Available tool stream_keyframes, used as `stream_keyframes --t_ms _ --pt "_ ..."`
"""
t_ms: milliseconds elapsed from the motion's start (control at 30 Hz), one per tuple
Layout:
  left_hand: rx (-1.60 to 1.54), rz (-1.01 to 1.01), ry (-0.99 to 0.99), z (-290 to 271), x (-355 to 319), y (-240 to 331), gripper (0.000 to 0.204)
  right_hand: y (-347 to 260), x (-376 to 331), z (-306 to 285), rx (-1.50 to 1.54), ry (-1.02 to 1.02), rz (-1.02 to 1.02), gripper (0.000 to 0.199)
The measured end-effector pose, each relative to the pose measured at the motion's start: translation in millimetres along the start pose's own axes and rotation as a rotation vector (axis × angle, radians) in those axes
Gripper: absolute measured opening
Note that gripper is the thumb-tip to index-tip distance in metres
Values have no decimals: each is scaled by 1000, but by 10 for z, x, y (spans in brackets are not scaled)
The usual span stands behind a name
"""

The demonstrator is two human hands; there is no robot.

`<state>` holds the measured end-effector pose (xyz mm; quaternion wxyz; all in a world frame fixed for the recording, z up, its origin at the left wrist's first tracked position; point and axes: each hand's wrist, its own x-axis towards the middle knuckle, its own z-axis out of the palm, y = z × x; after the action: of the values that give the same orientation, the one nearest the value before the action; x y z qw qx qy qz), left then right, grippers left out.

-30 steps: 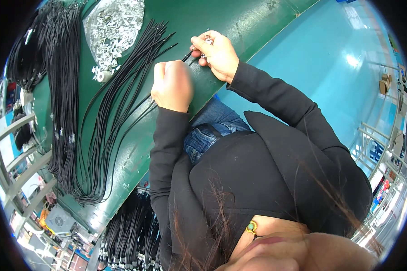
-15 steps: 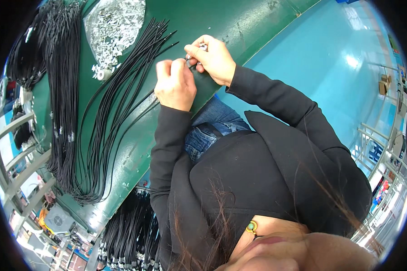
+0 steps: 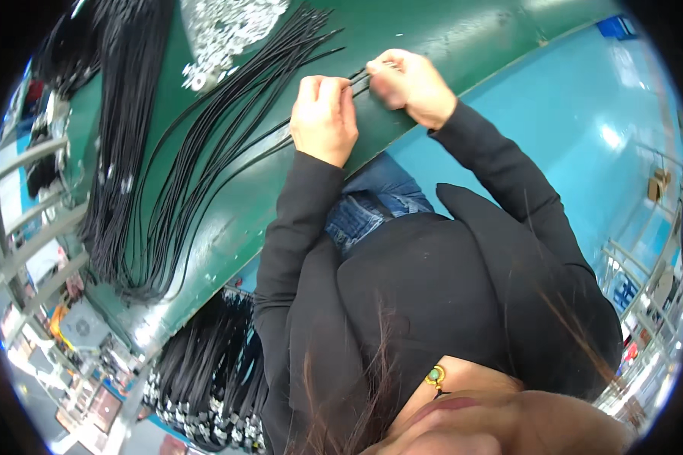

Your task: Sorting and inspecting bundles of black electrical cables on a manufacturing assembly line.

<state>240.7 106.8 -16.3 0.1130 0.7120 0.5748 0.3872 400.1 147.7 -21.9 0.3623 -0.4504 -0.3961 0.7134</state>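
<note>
Near the table's edge, my left hand (image 3: 324, 117) is closed round thin black cables (image 3: 273, 130), which run out below it to the left. Their ends show in the gap between my hands. To the right, the fingertips of my right hand (image 3: 416, 87) are pinched at those cable ends. Some of its fingers are smeared by motion, and whether a small piece is also in them is hidden. Beside my left hand, a loose bundle of black cables (image 3: 224, 114) fans out over the green table (image 3: 448, 34).
A clear bag of small whitish pieces (image 3: 239, 26) lies at the far side, with a white roll (image 3: 199, 80) next to it. Thicker black cable bundles (image 3: 125, 129) cover the table's left. More cables (image 3: 212, 356) hang below the table's edge. Metal railing (image 3: 34, 208) stands at left.
My hands have moved apart, and cable ends now show between them. The small pieces seen in my right hand are no longer visible. The whole view has shifted slightly.
</note>
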Motion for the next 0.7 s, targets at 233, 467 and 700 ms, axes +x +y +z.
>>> stream_keyframes --t_ms 233,467,700 --pt "291 3 -58 -995 -709 -574 9 -99 -20 -251 -244 54 27 17" --pt "586 -199 -96 -2027 -1588 -1104 9 -183 -106 -348 -633 -30 -11 16" --pt "652 -364 -126 -2347 -1805 -1158 14 -187 -113 -520 -921 -236 -33 15"
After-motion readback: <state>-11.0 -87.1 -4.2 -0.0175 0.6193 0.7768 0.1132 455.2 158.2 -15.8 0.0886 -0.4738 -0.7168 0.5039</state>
